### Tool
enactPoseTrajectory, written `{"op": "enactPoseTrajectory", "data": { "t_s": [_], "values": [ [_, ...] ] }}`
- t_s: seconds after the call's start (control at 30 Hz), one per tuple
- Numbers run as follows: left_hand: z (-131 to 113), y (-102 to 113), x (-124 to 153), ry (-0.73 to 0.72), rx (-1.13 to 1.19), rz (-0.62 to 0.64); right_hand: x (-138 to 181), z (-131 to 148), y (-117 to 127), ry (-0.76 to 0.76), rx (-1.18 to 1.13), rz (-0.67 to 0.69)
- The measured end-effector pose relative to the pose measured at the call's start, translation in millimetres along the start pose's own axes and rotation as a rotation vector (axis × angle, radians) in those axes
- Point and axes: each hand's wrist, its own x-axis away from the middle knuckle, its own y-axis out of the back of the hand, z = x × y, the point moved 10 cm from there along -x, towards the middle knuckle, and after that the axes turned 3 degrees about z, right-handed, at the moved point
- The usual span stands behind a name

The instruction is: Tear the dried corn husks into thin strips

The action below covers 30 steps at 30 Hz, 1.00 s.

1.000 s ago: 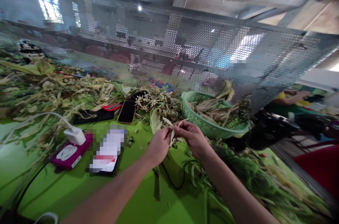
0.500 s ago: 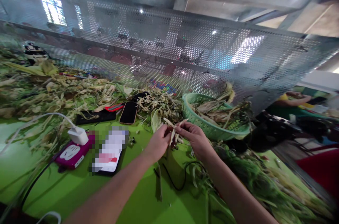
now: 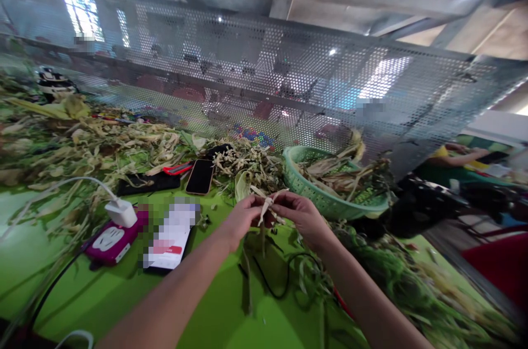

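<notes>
Between my two hands is a small pale piece of dried husk (image 3: 266,207), knotted or crossed over itself, with short ends sticking out. My left hand (image 3: 243,218) pinches it from the left, and my right hand (image 3: 303,218) grips its other side with thumb and fingers. A thin brownish stem hangs below the piece. Just beyond my fingers lies a heap of small dried husk bits (image 3: 247,163), with a broad pale green husk leaf (image 3: 242,186) at its near edge.
A green plastic basket (image 3: 330,203) of dry husks stands right of the heap. On the left are a lit phone (image 3: 171,239), a dark phone (image 3: 200,177), red-handled scissors or cutters (image 3: 177,169) and a purple power strip (image 3: 111,242). Perforated metal panel (image 3: 247,79) stands behind. Green fibres (image 3: 383,266) lie right.
Both hands have turned slightly around the husk piece, and the left fingers have shifted a little left. The piece now looks more crossed over in the middle.
</notes>
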Motion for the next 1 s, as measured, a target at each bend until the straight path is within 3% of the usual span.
{"op": "enactPoseTrajectory", "data": {
  "t_s": [0.1, 0.37, 0.63, 0.87, 1.0],
  "values": [
    [4.4, 1.1, -2.3, 0.031, 0.007, 0.028, -1.0, -2.4, 1.7, -0.003, 0.024, 0.005],
    [-2.8, 6.4, -6.9, -0.137, -0.258, 0.028, -3.3, -6.1, 7.2, 0.046, 0.161, -0.01],
    [-1.3, 10.5, -4.2, -0.067, -0.087, -0.065, -5.8, -2.5, 2.3, 0.067, 0.16, 0.005],
    [1.4, 6.5, -3.7, -0.069, -0.076, -0.014, -0.9, 1.6, 15.6, 0.086, 0.141, -0.072],
    [2.6, -4.0, -4.3, -0.082, -0.097, 0.099, -0.7, 1.6, 19.6, 0.099, 0.19, -0.136]
  ]
}}
